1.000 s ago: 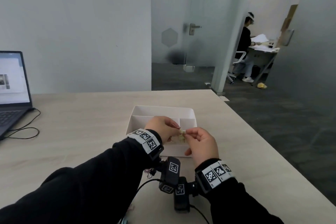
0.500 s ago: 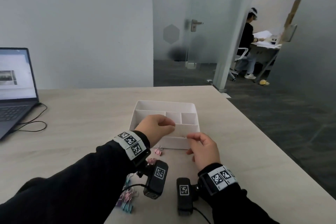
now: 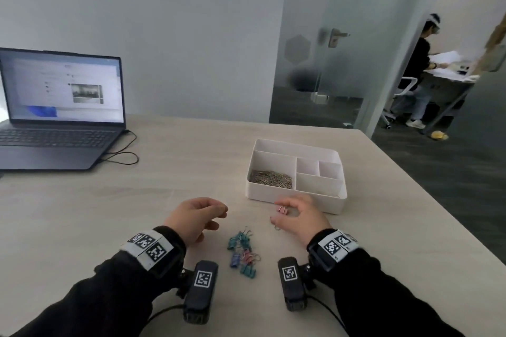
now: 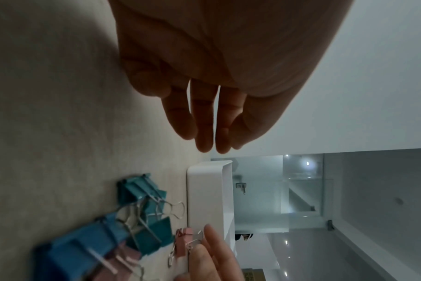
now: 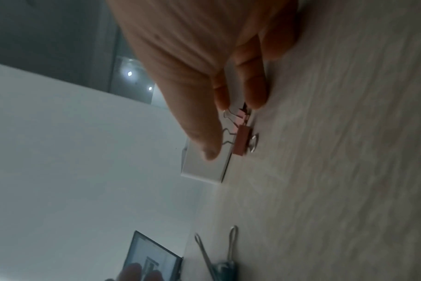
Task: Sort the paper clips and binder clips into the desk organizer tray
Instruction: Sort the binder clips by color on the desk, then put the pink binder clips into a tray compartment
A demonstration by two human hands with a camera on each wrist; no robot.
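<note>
The white organizer tray (image 3: 294,201) stands on the table ahead of my hands, with a heap of paper clips (image 3: 271,179) in its large left compartment; its other compartments look bare. Several teal, blue and pink binder clips (image 3: 242,252) lie loose between my wrists. My right hand (image 3: 275,210) is just in front of the tray, thumb and forefinger pinching the wire handle of a pink binder clip (image 3: 282,210) (image 5: 242,140) that sits on the table. My left hand (image 3: 220,217) hovers left of the pile, fingers (image 4: 204,133) loosely curled and holding nothing.
An open laptop (image 3: 60,112) sits at the far left, its cable (image 3: 120,157) looping on the table. The table's right edge (image 3: 427,200) runs close past the tray. A person stands at a desk beyond the glass partition (image 3: 342,49).
Both hands have left the space above the tray and come down to the table in front of it. They have moved apart, and the right hand now pinches a pink binder clip.
</note>
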